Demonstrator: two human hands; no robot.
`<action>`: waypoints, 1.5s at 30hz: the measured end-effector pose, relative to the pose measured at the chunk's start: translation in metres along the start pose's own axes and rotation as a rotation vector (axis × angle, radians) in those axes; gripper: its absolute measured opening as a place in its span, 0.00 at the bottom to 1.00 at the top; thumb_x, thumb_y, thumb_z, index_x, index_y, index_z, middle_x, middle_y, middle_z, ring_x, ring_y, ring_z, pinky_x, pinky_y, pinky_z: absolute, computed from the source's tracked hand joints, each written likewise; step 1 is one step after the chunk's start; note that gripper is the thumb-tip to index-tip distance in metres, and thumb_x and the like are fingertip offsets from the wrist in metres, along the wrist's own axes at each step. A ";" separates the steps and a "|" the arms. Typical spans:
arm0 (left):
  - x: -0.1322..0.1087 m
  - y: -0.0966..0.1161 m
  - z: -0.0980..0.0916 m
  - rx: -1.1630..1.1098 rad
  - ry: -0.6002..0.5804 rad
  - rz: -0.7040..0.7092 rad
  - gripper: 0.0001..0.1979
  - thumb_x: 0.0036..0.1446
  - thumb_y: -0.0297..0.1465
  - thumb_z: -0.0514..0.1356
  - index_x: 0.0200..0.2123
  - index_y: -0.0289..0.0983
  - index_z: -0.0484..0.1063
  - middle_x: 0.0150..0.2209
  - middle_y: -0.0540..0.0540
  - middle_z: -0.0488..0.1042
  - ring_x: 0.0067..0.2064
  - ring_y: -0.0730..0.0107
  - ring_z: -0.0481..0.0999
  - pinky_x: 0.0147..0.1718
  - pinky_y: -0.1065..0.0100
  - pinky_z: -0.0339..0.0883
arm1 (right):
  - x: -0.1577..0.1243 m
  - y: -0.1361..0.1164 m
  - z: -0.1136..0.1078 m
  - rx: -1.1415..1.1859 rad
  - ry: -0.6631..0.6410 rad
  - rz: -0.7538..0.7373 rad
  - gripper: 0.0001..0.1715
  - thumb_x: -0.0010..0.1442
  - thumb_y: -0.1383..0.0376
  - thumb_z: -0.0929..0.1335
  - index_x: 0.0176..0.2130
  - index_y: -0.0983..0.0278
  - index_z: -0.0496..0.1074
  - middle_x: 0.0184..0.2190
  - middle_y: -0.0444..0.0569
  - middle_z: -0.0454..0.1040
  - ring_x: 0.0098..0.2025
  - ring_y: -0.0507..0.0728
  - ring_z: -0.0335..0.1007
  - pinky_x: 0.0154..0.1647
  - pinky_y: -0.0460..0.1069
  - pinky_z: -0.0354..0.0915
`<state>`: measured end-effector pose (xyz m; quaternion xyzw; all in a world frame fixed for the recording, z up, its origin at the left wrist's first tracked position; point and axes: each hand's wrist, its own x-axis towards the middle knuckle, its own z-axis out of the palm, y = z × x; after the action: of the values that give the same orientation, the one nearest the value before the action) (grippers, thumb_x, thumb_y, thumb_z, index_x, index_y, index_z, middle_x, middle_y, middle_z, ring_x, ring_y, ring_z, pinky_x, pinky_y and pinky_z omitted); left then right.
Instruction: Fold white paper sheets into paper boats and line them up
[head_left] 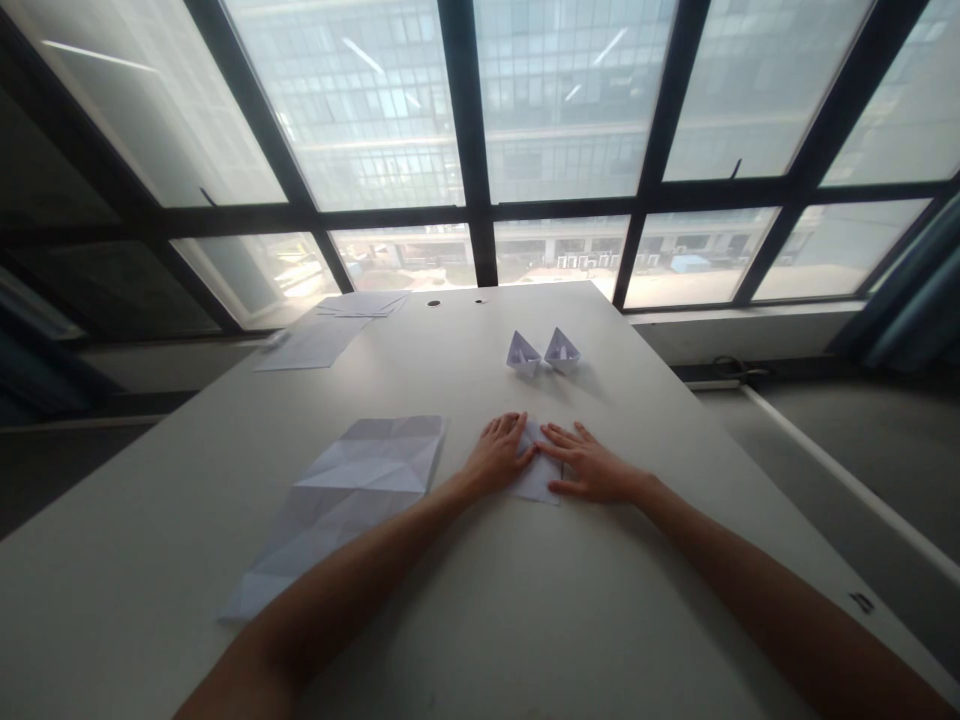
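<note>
A small folded sheet of white paper (537, 486) lies flat on the table between my hands. My left hand (498, 455) rests on its left part, fingers stretched out and pointing away from me. From the other side my right hand (587, 463) lies on its right part, fingers spread flat. The hands partly cover the paper, so its full outline is hidden. Beyond them stand two folded paper shapes with pointed tops, a left one (523, 354) and a right one (562, 351), side by side.
A large creased paper sheet (375, 455) lies left of my hands, partly behind my left forearm. More white sheets (319, 342) are at the table's far left. A small dark object (862, 602) sits near the right edge of the white table (480, 620). Windows stand beyond.
</note>
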<state>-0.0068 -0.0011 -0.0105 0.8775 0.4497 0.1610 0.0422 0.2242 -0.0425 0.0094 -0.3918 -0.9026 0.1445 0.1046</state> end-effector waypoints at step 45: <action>0.000 0.014 -0.023 0.059 0.068 -0.048 0.09 0.63 0.33 0.55 0.44 0.39 0.73 0.46 0.42 0.73 0.50 0.56 0.71 0.52 0.55 0.63 | 0.020 0.022 0.011 0.938 0.542 0.417 0.42 0.51 0.58 0.70 0.61 0.66 0.57 0.25 0.41 0.74 0.23 0.53 0.67 0.22 0.45 0.62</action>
<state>-0.0034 -0.0116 0.0147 0.8614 0.4764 0.1763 0.0049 0.2224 -0.0154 -0.0074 -0.4962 -0.5866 0.4411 0.4638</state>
